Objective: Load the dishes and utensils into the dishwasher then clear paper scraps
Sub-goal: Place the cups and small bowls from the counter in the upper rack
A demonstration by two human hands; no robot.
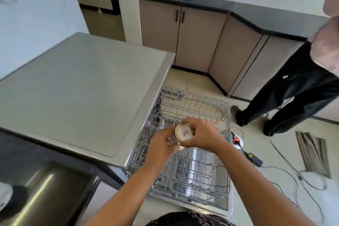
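— Both hands on the one thing?
— Yes: the left hand (161, 143) has its fingers curled round the clear body of a glass jar (172, 141), and the right hand (203, 134) grips the end with the round beige lid (183, 132), fingers wrapped over it
— Where is the jar?
— Held in the air above the pulled-out wire dishwasher rack (201, 170), over its left side, not touching it. A grey table (82, 88) lies just to the left

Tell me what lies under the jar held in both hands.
The dishwasher's pulled-out wire rack, with the steel door beneath. The left hand and right hand hide the part below the jar.
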